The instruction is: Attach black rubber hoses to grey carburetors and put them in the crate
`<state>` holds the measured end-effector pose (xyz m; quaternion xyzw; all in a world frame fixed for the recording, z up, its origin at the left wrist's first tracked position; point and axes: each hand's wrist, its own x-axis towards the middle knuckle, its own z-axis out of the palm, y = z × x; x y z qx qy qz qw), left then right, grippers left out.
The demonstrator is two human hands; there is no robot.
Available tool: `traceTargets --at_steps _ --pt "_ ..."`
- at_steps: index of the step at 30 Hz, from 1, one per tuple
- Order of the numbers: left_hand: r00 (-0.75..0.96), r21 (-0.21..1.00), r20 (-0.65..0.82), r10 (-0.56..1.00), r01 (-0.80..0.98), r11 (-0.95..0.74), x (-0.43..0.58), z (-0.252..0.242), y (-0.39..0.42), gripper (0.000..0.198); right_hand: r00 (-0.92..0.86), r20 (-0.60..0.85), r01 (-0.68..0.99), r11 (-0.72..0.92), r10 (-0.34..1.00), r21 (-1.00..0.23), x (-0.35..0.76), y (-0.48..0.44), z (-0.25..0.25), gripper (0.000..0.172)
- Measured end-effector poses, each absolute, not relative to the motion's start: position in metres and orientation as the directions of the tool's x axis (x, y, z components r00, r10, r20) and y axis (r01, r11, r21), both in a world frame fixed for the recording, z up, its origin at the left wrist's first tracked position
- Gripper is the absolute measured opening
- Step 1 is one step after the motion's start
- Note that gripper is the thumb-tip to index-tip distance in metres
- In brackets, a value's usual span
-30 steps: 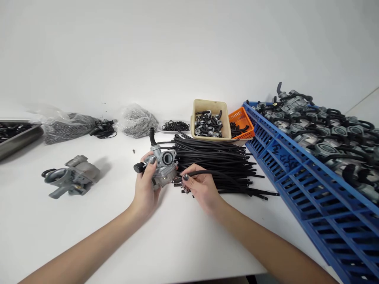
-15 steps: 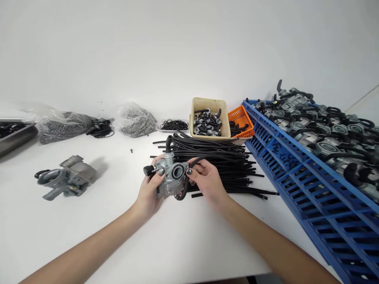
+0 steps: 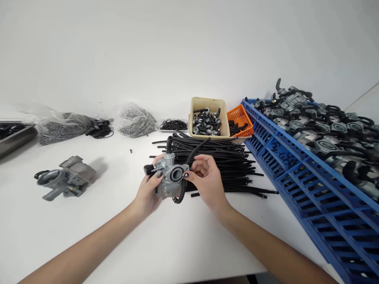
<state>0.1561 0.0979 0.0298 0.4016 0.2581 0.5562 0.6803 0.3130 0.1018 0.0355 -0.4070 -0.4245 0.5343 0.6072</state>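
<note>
A silver carburetor (image 3: pixel 168 185) with a black elbow tube on top and a black knob at its left is gripped in my left hand (image 3: pixel 147 193), the thumb on its near side. Its round flange opening faces me. From the underside a black rubber hose (image 3: pixel 198 150) curves up past the flange, and its free end points up and to the right. My right hand (image 3: pixel 209 181) pinches the hose beside the flange, thumb against the flange's right edge; the other fingers are curled and the fingertips partly hidden. Behind both hands lies a pile of black hoses (image 3: pixel 231 161).
A second carburetor (image 3: pixel 69 177) sits at left. Along the wall are bags of small metal parts (image 3: pixel 66 128), (image 3: pixel 134 120), a tray of black rings (image 3: pixel 173 125), a cream bin (image 3: pixel 194 104) and an orange basket (image 3: pixel 248 128). A blue crate (image 3: pixel 296 177) heaped with carburetors fills the right.
The hose's free end has swung from lying across my right fingers to standing up and to the right. My right thumb has shifted slightly left onto the flange edge.
</note>
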Motion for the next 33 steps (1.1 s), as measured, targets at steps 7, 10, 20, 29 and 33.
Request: traceTargets --at_steps 7,10,20,29,33 --pt "0.303 0.787 0.019 0.953 -0.593 0.173 0.158 0.028 0.099 0.045 -0.012 0.116 -0.297 0.107 0.993 -0.949 0.312 0.097 0.033 0.036" --pt "0.317 0.772 -0.002 0.948 -0.602 0.204 0.157 0.030 0.099 0.042 0.029 0.131 -0.317 0.133 0.991 -0.939 0.309 0.092 0.033 0.035" --pt "0.341 0.697 -0.194 0.920 -0.612 0.373 0.156 0.036 0.098 0.054 -0.012 0.186 -0.217 0.179 0.982 -0.960 0.312 0.089 0.036 0.034" --pt "0.466 0.628 -0.353 0.811 -0.525 0.575 0.149 0.034 0.099 0.059 -0.292 0.153 -0.429 0.014 0.944 -0.903 0.314 0.095 0.037 0.054" --pt "0.509 0.592 -0.380 0.772 -0.508 0.626 0.146 0.031 0.100 0.056 -0.367 0.165 -0.431 -0.011 0.916 -0.902 0.319 0.100 0.034 0.066"
